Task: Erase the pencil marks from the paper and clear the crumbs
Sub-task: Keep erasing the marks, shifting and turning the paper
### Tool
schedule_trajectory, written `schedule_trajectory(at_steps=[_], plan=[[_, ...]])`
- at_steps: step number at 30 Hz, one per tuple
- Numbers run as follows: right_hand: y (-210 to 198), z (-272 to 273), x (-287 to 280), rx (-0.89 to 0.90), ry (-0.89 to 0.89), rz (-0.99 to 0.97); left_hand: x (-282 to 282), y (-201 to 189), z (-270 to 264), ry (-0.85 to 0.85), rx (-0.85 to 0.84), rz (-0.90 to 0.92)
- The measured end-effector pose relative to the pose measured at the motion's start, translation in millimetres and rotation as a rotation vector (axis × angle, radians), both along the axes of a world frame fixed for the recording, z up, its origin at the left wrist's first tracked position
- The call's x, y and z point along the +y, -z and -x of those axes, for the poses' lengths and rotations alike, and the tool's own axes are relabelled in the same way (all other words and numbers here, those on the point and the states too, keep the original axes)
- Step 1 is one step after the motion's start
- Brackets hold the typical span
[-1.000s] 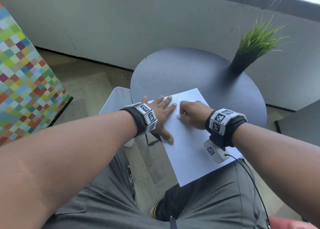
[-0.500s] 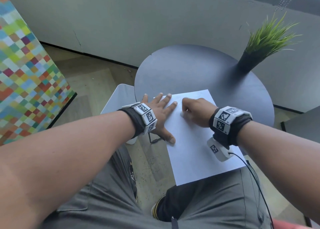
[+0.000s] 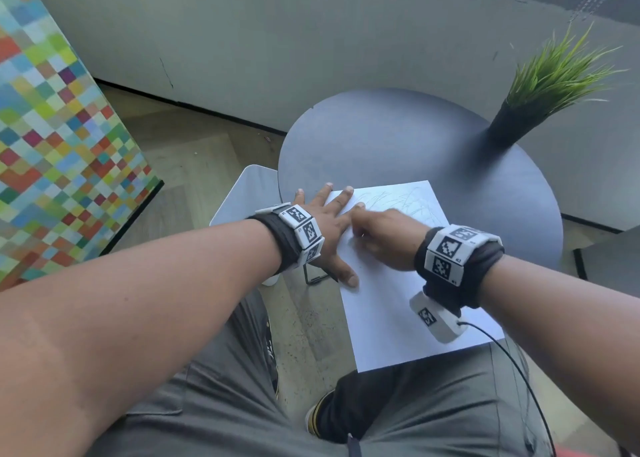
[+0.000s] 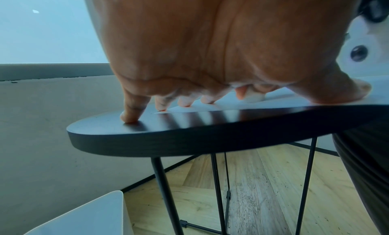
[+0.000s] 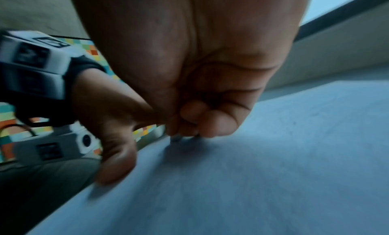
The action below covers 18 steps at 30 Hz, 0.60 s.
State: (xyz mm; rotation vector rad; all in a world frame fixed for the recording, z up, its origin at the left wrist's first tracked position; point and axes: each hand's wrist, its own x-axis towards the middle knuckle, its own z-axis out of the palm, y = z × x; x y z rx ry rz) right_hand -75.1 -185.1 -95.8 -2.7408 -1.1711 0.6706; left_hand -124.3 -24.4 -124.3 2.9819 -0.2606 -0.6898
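Observation:
A white sheet of paper [image 3: 391, 304] lies on the round dark table [image 3: 398, 138] and hangs over its near edge. Faint pencil scribbles [image 3: 405, 198] show near the sheet's far end. My left hand [image 3: 327, 230] lies flat with spread fingers on the paper's left edge, little finger on the table [image 4: 130, 117]. My right hand [image 3: 384, 237] is curled, pinching a small white eraser [image 4: 253, 97] against the paper just right of the left hand. In the right wrist view the eraser [image 5: 175, 138] barely shows under the fingers. No crumbs can be made out.
A potted green grass plant [image 3: 540, 89] stands at the table's far right. A white stool [image 3: 247, 193] sits left of the table, and a colourful checkered panel [image 3: 52, 138] stands further left. My knees lie under the paper's near end.
My right hand has slid left across the paper toward the left hand, uncovering scribbles at the far end. The left hand stays pressed in place.

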Motion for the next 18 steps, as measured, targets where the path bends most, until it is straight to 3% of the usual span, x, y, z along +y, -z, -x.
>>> schedule_trajectory(at_steps=[2, 6, 11, 15, 18], plan=[[-0.1, 0.3, 0.4, 0.035, -0.024, -0.003, 0.2, 0.1, -0.8, 0.003, 0.001, 0.0], [-3.6, -22.0, -3.8, -0.132, 0.216, -0.019, -1.1, -0.8, -0.1, 0.003, 0.01, -0.017], [-3.9, 8.3, 3.7, 0.011, -0.093, 0.001, 0.6, -0.3, 0.2, 0.002, 0.0, -0.002], [-7.3, -18.6, 0.2, -0.134, 0.189, 0.015, 0.7, 1.1, 0.7, 0.007, 0.004, -0.018], [-3.7, 2.8, 4.0, -0.053, -0.017, -0.015, 0.3, 0.2, 0.4, 0.003, 0.008, -0.016]])
